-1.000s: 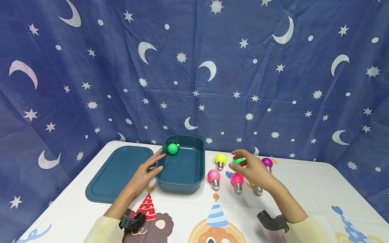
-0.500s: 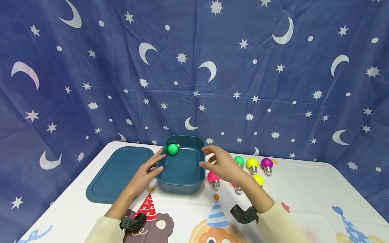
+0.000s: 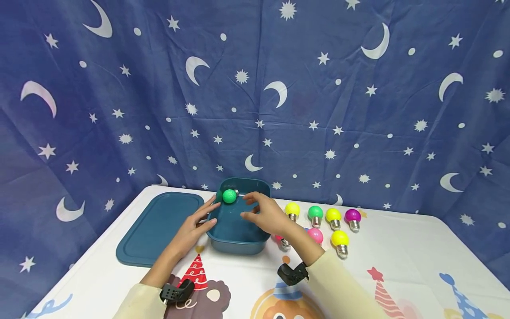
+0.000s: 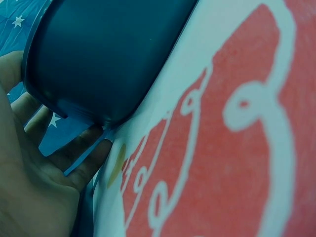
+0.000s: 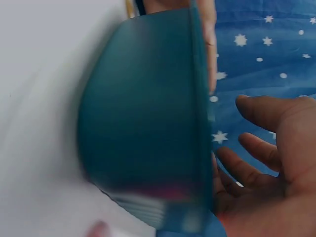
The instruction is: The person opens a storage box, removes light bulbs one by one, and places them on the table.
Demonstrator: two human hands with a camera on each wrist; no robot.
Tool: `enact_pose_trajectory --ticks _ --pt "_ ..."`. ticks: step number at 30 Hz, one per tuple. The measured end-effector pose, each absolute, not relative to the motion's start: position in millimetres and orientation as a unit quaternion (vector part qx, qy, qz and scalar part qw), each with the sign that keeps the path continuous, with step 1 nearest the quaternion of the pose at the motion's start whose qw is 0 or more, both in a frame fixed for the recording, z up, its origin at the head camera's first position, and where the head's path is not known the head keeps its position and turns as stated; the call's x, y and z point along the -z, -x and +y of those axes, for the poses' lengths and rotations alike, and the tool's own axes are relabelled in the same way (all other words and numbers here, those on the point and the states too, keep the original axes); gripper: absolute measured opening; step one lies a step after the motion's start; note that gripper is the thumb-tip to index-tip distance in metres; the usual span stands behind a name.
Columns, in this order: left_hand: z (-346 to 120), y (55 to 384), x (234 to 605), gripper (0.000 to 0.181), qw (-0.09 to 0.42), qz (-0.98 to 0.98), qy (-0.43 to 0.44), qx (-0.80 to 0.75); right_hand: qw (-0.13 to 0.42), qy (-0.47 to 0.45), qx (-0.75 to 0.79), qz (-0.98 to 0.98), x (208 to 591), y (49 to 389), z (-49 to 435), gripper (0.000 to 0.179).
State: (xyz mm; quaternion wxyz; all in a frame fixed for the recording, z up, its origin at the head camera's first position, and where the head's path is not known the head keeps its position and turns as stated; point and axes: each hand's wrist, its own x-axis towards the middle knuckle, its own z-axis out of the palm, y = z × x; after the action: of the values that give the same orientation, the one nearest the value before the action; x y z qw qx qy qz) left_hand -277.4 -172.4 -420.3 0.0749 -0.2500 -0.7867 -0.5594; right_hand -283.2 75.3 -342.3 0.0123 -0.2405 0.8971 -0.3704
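Observation:
My left hand [image 3: 193,228] rests at the left rim of a deep teal plastic box [image 3: 239,247], its fingers lying loosely over the edge. In the left wrist view, a couple of fingers touch the box's outer wall [image 4: 108,54]. A green bulb [image 3: 229,196] lies inside at the far left corner. Over the right half of the box hovers my right hand [image 3: 268,215], thumb and fingers spread apart with nothing seen between them. In the right wrist view, that hand [image 5: 276,163] is just beyond the box's rim.
Right of the box lie colored bulbs with metal screw bases: several yellow ones, including one in front [image 3: 340,238], a green bulb [image 3: 315,212], a purple bulb [image 3: 353,215] and pink ones [image 3: 314,235]. A flat teal lid [image 3: 161,228] lies to the left. A starry curtain [image 3: 255,110] hangs behind.
My right hand has moved left from above the bulbs to over the box. The left hand has stayed at the box's rim. The head view has shifted slightly.

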Motion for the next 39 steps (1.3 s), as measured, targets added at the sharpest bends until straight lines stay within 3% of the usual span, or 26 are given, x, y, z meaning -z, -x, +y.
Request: enact_pose_trajectory --ticks 13,27,39 --pt "-164.3 256.0 390.2 0.045 0.057 -0.787 0.244 0.564 0.023 0.248 0.388 0.887 356.0 304.2 54.8 0.047" --pt "-164.5 256.0 390.4 0.045 0.065 -0.787 0.254 0.558 0.006 0.218 0.383 0.898 366.8 316.8 40.7 0.045" --pt "-164.9 254.0 389.7 0.045 0.06 -0.785 0.25 0.564 0.025 0.207 0.394 0.895 374.6 324.7 34.3 0.059"
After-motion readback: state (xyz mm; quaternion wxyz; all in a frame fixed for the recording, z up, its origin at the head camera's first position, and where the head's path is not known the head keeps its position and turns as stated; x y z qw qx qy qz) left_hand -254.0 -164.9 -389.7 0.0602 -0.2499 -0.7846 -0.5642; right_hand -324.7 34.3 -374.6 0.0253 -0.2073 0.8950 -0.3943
